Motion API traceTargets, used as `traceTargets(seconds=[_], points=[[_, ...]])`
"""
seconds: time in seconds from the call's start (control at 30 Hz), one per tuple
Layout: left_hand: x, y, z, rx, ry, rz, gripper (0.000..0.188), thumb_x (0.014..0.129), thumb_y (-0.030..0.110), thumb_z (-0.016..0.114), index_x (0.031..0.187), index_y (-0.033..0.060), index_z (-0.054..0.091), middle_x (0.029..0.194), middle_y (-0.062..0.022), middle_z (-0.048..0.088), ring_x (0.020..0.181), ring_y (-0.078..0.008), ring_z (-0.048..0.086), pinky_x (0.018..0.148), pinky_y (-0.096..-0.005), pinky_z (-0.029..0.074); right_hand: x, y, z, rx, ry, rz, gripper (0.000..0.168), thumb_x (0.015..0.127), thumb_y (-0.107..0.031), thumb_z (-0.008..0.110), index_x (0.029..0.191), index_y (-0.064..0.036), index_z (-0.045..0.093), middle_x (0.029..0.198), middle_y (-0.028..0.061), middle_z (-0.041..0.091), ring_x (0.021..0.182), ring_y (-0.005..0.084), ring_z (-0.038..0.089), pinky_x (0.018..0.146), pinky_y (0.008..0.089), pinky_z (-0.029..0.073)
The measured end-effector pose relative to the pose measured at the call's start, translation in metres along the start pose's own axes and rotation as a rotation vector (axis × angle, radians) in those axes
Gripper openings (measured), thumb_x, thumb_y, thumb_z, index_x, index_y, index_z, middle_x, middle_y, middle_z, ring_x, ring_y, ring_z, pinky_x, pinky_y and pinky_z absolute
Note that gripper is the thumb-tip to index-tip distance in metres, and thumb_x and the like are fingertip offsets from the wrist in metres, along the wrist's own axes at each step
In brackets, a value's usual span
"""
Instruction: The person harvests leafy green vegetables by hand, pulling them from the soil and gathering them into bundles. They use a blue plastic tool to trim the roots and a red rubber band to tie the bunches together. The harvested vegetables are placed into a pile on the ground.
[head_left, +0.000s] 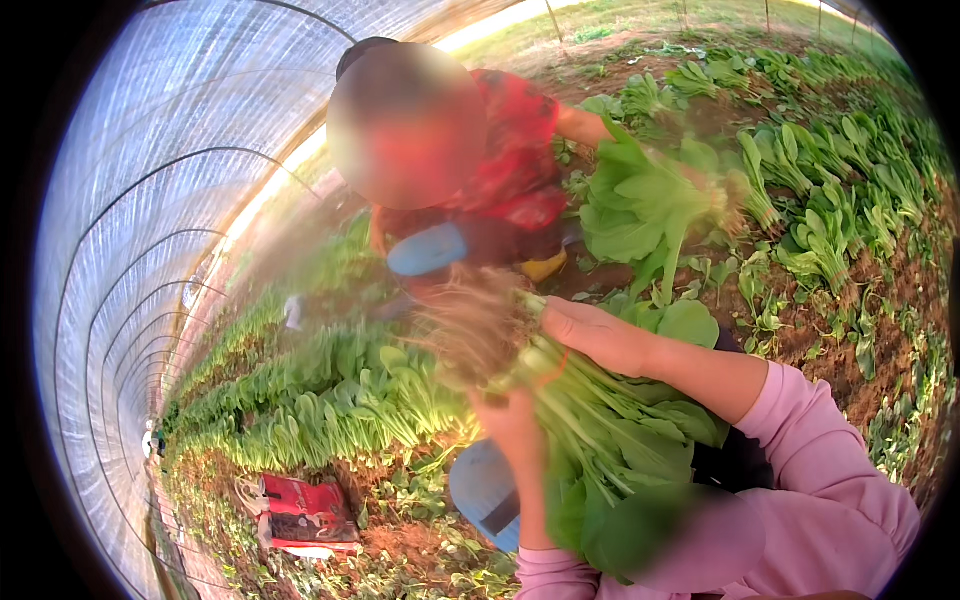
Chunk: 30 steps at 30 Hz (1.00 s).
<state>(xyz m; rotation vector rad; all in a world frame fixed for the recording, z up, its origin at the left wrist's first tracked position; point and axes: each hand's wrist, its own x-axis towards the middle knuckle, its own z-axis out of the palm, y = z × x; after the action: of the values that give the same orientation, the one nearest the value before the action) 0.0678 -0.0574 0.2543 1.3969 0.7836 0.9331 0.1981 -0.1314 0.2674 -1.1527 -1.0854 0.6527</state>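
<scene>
A large bundle of leafy greens lies across my lap, its root end away from me and its leaves towards my body. Long pale brown roots fan out at the far end, blurred. Around the stems near the roots runs a thin orange band. My left hand grips the near-left side of the bundle by the root end, its fingers partly hidden. From the other side, my right hand is closed on the stems just below the roots.
Facing me, a person in a red shirt holds another bundle of greens. Rows of greens lie on the soil at right and left. A red printed bag rests at lower left. Plastic tunnel sheeting curves overhead.
</scene>
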Motion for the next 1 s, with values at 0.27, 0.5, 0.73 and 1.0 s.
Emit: traceTargets(seconds=[0.27, 0.5, 0.73, 1.0], points=[[0.01, -0.025, 0.0, -0.141, -0.242, 0.253, 0.106, 0.064, 0.012, 0.074, 0.14, -0.0033, 0.001, 0.137, -0.0214, 0.027, 0.122, -0.0292, 0.036, 0.099, -0.0377, 0.036, -0.009, -0.006, 0.016, -0.449, 0.164, 0.026, 0.051, 0.094, -0.041, 0.035, 0.123, 0.0, 0.043, 0.11, 0.0131, 0.056, 0.104, 0.0172, 0.05, 0.089, 0.0322, 0.038], [0.0, -0.028, 0.008, -0.218, -0.08, 0.268, 0.101, 0.061, 0.012, 0.074, 0.137, -0.0025, 0.008, 0.132, -0.019, 0.032, 0.12, -0.027, 0.037, 0.101, -0.0369, 0.032, 0.009, -0.023, 0.005, 0.014, 0.012, 0.291, 0.041, 0.092, -0.039, 0.045, 0.108, -0.001, 0.048, 0.101, 0.0064, 0.05, 0.092, 0.012, 0.043, 0.082, 0.0282, 0.037], [-0.011, -0.026, 0.017, -0.297, -0.114, 0.187, 0.067, 0.075, 0.025, 0.062, 0.128, -0.0014, 0.029, 0.119, -0.0142, 0.046, 0.106, -0.0224, 0.05, 0.092, -0.0353, 0.041, 0.01, -0.01, 0.002, 0.178, -0.126, 0.149, 0.058, 0.092, -0.037, 0.042, 0.132, 0.003, 0.03, 0.134, 0.0139, 0.034, 0.126, 0.0214, 0.029, 0.102, 0.0326, 0.024], [-0.013, -0.034, 0.014, -0.322, -0.119, 0.063, 0.056, 0.085, 0.036, 0.054, 0.123, -0.0004, 0.034, 0.119, -0.0151, 0.047, 0.104, -0.0229, 0.052, 0.087, -0.0353, 0.044, -0.002, -0.027, -0.005, -0.579, -0.285, -0.104, 0.054, 0.095, -0.023, 0.033, 0.141, -0.001, 0.013, 0.146, 0.0167, 0.018, 0.135, 0.0243, 0.018, 0.109, 0.0338, 0.018]])
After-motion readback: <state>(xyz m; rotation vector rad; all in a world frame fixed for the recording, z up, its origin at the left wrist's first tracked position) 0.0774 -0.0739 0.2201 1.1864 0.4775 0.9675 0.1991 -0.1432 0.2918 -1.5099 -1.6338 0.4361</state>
